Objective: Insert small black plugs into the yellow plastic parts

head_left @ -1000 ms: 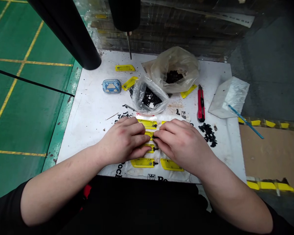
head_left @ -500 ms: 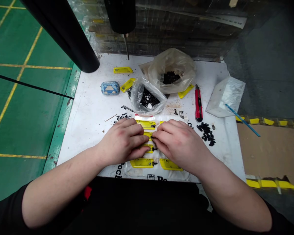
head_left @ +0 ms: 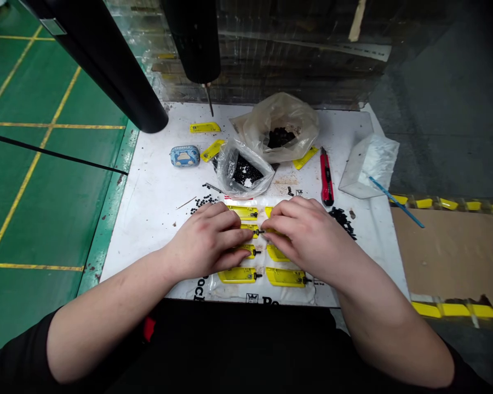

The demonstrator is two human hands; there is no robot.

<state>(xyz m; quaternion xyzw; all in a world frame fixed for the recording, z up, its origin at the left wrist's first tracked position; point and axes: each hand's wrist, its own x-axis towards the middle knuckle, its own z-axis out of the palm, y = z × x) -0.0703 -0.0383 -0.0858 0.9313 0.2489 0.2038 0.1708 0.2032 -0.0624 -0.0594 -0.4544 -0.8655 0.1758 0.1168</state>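
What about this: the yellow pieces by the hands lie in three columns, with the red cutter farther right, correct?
No: the yellow pieces by the left hand and right hand lie in two columns, not three, as the head view shows. The red cutter is farther right.

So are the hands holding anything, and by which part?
The left hand touches a yellow piece near its black clip; the right hand is beside that clip. Whether either grips anything cannot be told.
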